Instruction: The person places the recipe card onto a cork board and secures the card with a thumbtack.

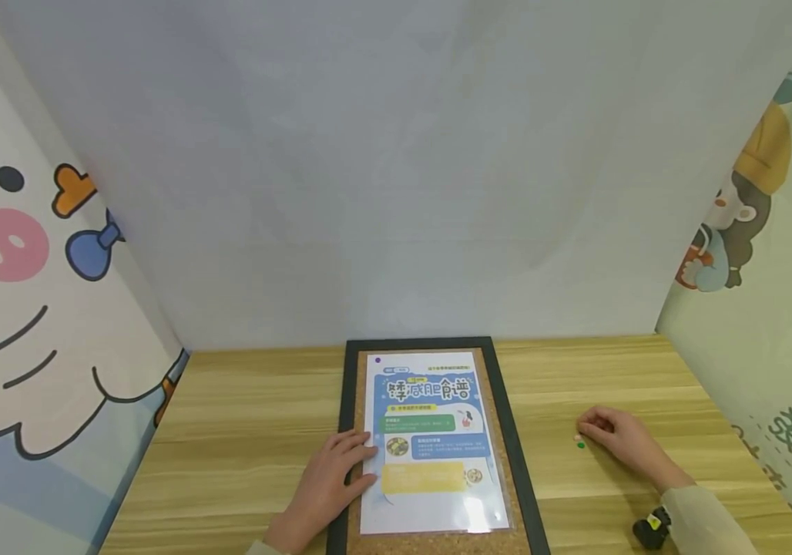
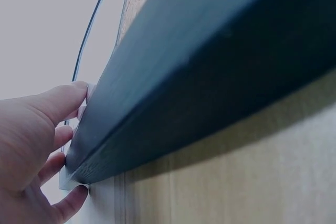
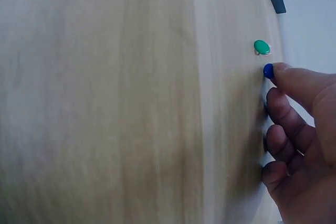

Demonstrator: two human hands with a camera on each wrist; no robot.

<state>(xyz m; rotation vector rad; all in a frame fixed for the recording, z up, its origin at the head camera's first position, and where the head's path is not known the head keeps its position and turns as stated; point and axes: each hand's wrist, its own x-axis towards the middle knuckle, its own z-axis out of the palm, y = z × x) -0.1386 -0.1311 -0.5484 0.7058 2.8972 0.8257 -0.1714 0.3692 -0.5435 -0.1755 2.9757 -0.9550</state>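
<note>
A printed sheet (image 1: 431,518) with a blue, green and yellow layout lies on a black-framed cork board (image 1: 354,524). One purple thumbtack (image 1: 378,360) is at the sheet's upper left corner. My left hand (image 1: 323,482) rests across the board's left side, fingers spread onto the sheet's edge. To the right of the board, my right hand (image 1: 621,441) is low over the table. Its thumb and fingertips pinch a blue thumbtack (image 3: 268,71), as the right wrist view shows. Close beside it lie a green thumbtack (image 3: 262,46) and a small pale pink piece, partly hidden.
The wood-grain table (image 1: 250,432) meets a plain grey backdrop (image 1: 403,193) behind the board. Cartoon-printed panels stand at left and right. A black wrist device (image 1: 652,529) sits at my right sleeve (image 1: 704,524).
</note>
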